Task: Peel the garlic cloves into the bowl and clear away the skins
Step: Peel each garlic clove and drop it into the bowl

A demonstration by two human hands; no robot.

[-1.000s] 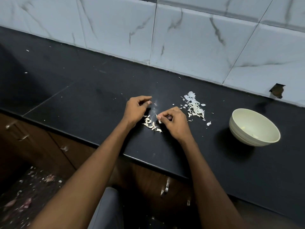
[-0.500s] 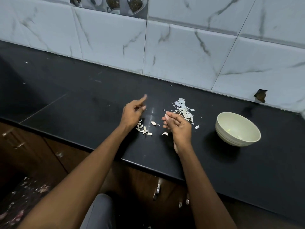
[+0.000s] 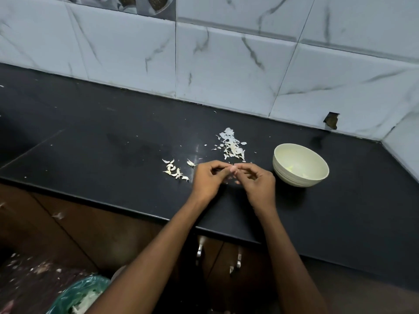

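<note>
Cloves [image 3: 175, 170] left of hands [image 3: 233, 177], bowl [image 3: 300, 165] right

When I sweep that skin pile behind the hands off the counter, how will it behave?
The skins look like thin, papery flakes, so probably very light and floppy; a quick sweep may scatter them. Stray bits already lie around the pile, which suggests they drift easily. On the smooth black counter they should slide, though flat flakes may cling. The bowl stands close to their right.
</note>
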